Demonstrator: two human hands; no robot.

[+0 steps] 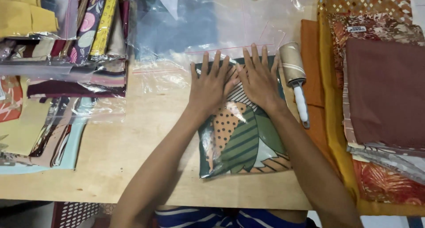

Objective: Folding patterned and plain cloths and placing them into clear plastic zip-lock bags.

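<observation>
A folded cloth with a green, orange and dotted leaf print lies inside a clear plastic bag point(243, 141) on the wooden table point(119, 152). Both hands rest flat on the bag's far end, side by side and touching. My left hand point(211, 84) presses with its fingers spread. Beside it, my right hand point(259, 77) also lies flat, palm down. Neither hand grips anything.
A lint roller with a white handle point(295, 75) lies just right of the bag. Empty clear bags point(208, 24) lie behind. Stacks of folded cloth, brown and orange point(380, 90), fill the right side. Bagged patterned cloths point(57, 64) pile up at the left.
</observation>
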